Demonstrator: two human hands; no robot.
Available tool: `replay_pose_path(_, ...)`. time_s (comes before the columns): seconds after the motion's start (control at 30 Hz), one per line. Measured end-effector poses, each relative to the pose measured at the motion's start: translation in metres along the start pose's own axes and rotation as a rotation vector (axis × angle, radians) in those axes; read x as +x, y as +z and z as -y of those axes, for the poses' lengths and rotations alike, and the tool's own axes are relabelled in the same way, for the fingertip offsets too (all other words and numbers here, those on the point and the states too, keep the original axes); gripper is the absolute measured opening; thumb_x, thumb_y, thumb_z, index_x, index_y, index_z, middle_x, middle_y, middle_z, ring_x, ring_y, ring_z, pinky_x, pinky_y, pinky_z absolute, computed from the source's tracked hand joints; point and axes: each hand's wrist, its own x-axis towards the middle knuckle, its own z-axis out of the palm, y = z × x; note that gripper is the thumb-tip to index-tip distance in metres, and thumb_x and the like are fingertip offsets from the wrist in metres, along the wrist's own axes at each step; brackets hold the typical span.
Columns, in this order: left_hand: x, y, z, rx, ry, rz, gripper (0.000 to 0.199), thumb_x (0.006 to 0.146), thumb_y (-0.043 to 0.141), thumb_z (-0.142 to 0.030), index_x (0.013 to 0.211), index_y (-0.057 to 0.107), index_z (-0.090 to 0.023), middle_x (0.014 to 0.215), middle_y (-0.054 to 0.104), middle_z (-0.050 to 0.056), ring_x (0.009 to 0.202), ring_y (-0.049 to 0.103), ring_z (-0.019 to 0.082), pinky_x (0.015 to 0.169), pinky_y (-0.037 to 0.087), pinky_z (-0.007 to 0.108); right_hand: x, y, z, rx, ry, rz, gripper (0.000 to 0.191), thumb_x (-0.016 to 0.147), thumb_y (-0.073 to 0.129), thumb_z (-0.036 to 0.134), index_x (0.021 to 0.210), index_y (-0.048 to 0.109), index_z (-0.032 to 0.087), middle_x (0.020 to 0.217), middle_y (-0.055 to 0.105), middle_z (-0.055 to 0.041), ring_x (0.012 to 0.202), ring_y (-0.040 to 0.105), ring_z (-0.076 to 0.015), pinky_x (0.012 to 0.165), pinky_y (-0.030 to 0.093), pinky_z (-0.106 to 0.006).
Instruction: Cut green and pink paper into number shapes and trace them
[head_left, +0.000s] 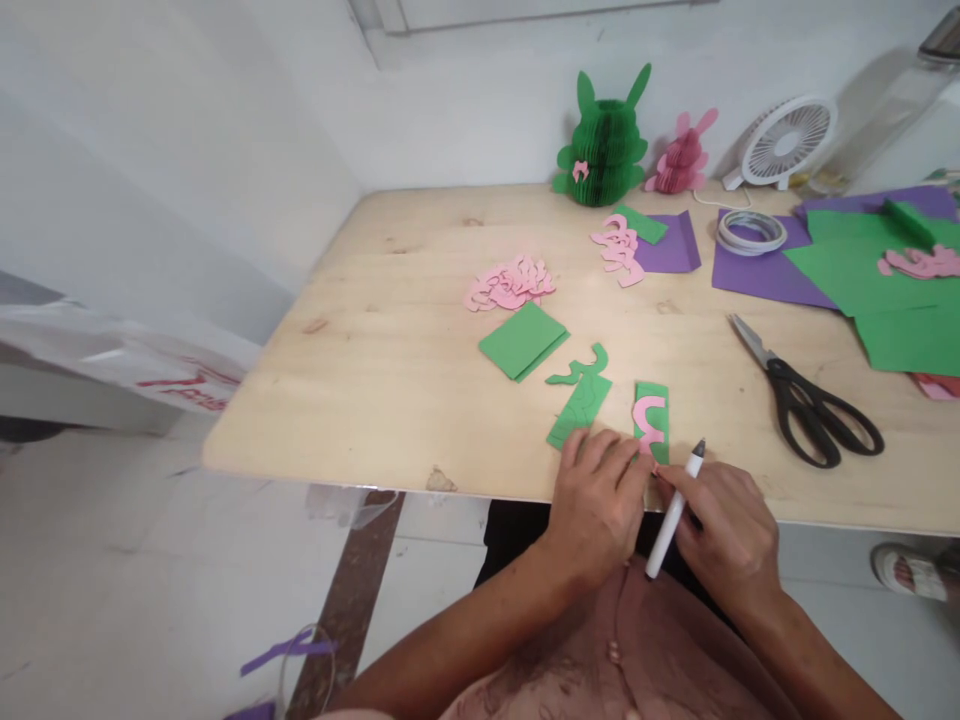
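Note:
Near the table's front edge, my left hand (600, 492) has its fingers curled down by a pink paper cut-out (646, 415). That wavy shape lies on a small green paper strip (661, 395). My right hand (726, 525) is closed around a white marker (673, 520) with a black upper end, its fingertips meeting the cut-out's near end. What lies under the fingers of both hands is hidden. Beyond my left hand are another green paper piece (581, 410) with drawn lines and a curved green cut-out (577, 368).
Black-handled scissors (806, 400) lie open on the right. Behind are folded green paper (523, 340), a pile of pink cut-outs (511, 283), purple sheets (765, 275) and tape rolls (751, 232). Paper rabbits, one green (606, 150), and a white fan (787, 142) stand along the wall.

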Motion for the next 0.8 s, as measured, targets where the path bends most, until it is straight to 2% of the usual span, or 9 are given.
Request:
replay_pose_path(0.23, 0.0, 0.0, 0.002, -0.044, 0.006, -0.012, 0.027, 0.086, 0.046, -0.013, 0.108, 0.061, -0.015, 0.111, 0.068, 0.008, 0.106, 0.055, 0.024, 0.094, 0.037, 0.043, 0.002, 0.001, 0.0, -0.02, 0.029, -0.105, 0.022, 0.08, 0.063, 0.003, 0.098, 0.062, 0.015, 0.074, 0.067, -0.0057, 0.068, 0.061, -0.0192, 0.065, 0.046, -0.032)
replay_pose_path(0.3, 0.0, -0.001, 0.001, -0.065, 0.007, -0.04, 0.027, 0.086, 0.047, -0.013, 0.108, 0.062, -0.015, 0.112, 0.068, 0.009, 0.105, 0.056, 0.025, 0.092, 0.038, 0.043, 0.006, -0.001, 0.001, -0.017, 0.104, -0.14, 0.019, 0.08, 0.064, 0.006, 0.095, 0.062, 0.017, 0.074, 0.067, -0.0046, 0.067, 0.062, -0.019, 0.065, 0.047, -0.032)
replay_pose_path(0.4, 0.001, -0.004, -0.002, -0.107, -0.017, -0.143, 0.025, 0.084, 0.048, -0.012, 0.104, 0.063, -0.015, 0.108, 0.069, 0.01, 0.103, 0.056, 0.026, 0.089, 0.041, 0.043, 0.011, -0.004, 0.004, -0.009, 0.252, -0.227, 0.015, 0.081, 0.067, 0.012, 0.093, 0.062, 0.019, 0.076, 0.068, -0.0033, 0.069, 0.063, -0.0187, 0.065, 0.049, -0.031)
replay_pose_path(0.47, 0.002, -0.009, -0.006, -0.166, -0.049, -0.207, 0.023, 0.083, 0.05, -0.011, 0.101, 0.064, -0.015, 0.1, 0.07, 0.01, 0.097, 0.058, 0.026, 0.086, 0.044, 0.043, 0.013, -0.006, 0.008, -0.012, 0.356, -0.273, 0.014, 0.081, 0.068, 0.016, 0.093, 0.063, 0.021, 0.078, 0.069, -0.002, 0.07, 0.064, -0.0177, 0.061, 0.049, -0.029)
replay_pose_path(0.53, 0.002, -0.014, -0.01, -0.299, -0.101, -0.202, 0.021, 0.083, 0.051, -0.012, 0.098, 0.065, -0.014, 0.089, 0.07, 0.01, 0.087, 0.06, 0.023, 0.08, 0.048, 0.04, 0.015, -0.008, 0.012, -0.02, 0.437, -0.296, 0.014, 0.081, 0.068, 0.019, 0.094, 0.064, 0.023, 0.079, 0.069, -0.0009, 0.067, 0.064, -0.0167, 0.058, 0.048, -0.028)
replay_pose_path(0.6, 0.003, -0.018, -0.014, -0.523, -0.231, -0.098, 0.019, 0.084, 0.051, -0.015, 0.096, 0.066, -0.013, 0.084, 0.07, 0.01, 0.078, 0.062, 0.02, 0.073, 0.05, 0.036, 0.016, -0.009, 0.016, -0.026, 0.481, -0.31, 0.013, 0.082, 0.068, 0.021, 0.094, 0.065, 0.024, 0.08, 0.07, -0.0011, 0.069, 0.065, -0.0178, 0.06, 0.05, -0.03)
replay_pose_path(0.67, 0.006, -0.02, -0.016, -0.83, -0.459, 0.073, 0.02, 0.086, 0.052, -0.02, 0.097, 0.067, -0.014, 0.088, 0.071, 0.01, 0.076, 0.064, 0.019, 0.07, 0.052, 0.033, 0.016, -0.01, 0.021, 0.014, 0.511, -0.346, 0.014, 0.082, 0.067, 0.021, 0.096, 0.065, 0.026, 0.081, 0.07, -0.002, 0.072, 0.067, -0.0201, 0.064, 0.052, -0.033)
replay_pose_path(0.73, 0.01, -0.02, -0.018, -1.172, -0.701, 0.221, 0.024, 0.086, 0.055, -0.025, 0.103, 0.067, -0.014, 0.099, 0.071, 0.011, 0.083, 0.066, 0.02, 0.071, 0.053, 0.033, 0.016, -0.01, 0.026, 0.129, 0.541, -0.396, 0.016, 0.082, 0.067, 0.02, 0.096, 0.065, 0.026, 0.081, 0.07, -0.0024, 0.074, 0.067, -0.0213, 0.066, 0.054, -0.036)
replay_pose_path(0.8, 0.015, -0.021, -0.018, -1.491, -0.856, 0.269, 0.031, 0.083, 0.061, -0.028, 0.11, 0.065, -0.014, 0.109, 0.068, 0.013, 0.093, 0.066, 0.022, 0.076, 0.053, 0.034, 0.014, -0.009, 0.032, 0.251, 0.575, -0.43, 0.015, 0.081, 0.068, 0.019, 0.095, 0.065, 0.026, 0.08, 0.07, -0.0022, 0.072, 0.067, -0.0211, 0.066, 0.055, -0.037)
